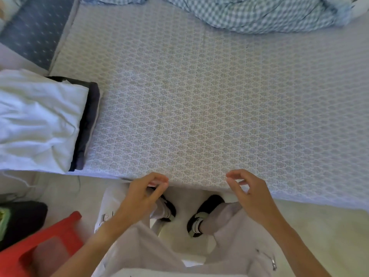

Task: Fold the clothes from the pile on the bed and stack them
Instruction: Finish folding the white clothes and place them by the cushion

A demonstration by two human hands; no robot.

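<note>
A stack of folded clothes (40, 120) lies at the left edge of the bed, a white garment on top and dark folded pieces (87, 124) beneath it. My left hand (143, 192) and my right hand (249, 192) hover side by side over the near edge of the bed. Both have loosely curled fingers and hold nothing. The patterned sheet (199, 106) in front of them is bare. A crumpled blue checked fabric (259, 15) lies at the far side of the bed.
A navy dotted cloth (34, 31) lies at the far left corner. On the floor to my left stand a red plastic stool (44, 242) and a dark bag (22, 220). My legs and black shoes (201, 214) are right against the bed edge.
</note>
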